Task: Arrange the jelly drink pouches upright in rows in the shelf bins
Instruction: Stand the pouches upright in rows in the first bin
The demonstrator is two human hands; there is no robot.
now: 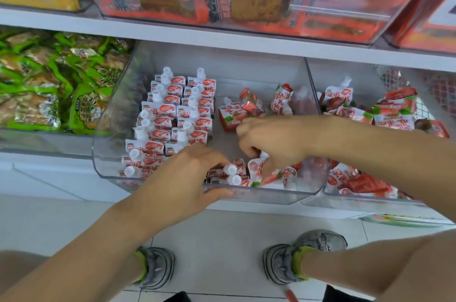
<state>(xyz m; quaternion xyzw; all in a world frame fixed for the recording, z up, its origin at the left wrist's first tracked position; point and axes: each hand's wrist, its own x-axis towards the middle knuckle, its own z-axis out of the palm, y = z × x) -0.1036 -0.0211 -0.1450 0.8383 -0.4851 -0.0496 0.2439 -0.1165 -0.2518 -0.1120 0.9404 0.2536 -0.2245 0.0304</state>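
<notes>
A clear plastic shelf bin [259,197] holds red-and-white jelly drink pouches with white caps. Two upright rows of pouches [172,114] fill its left side. Loose pouches [249,106] lie tumbled at the bin's back right. My left hand [187,178] grips the bin's front rim, thumb outside, fingers inside against a short front row of upright pouches [232,173]. My right hand [269,141] reaches in from the right, its fingers curled round a pouch [256,168] standing at the front of the bin.
A second clear bin [370,199] to the right holds more jumbled jelly pouches. Green snack packets [49,84] fill the bin on the left. Orange boxes [246,0] sit on the shelf above. My shoes [303,254] stand on the tiled floor below.
</notes>
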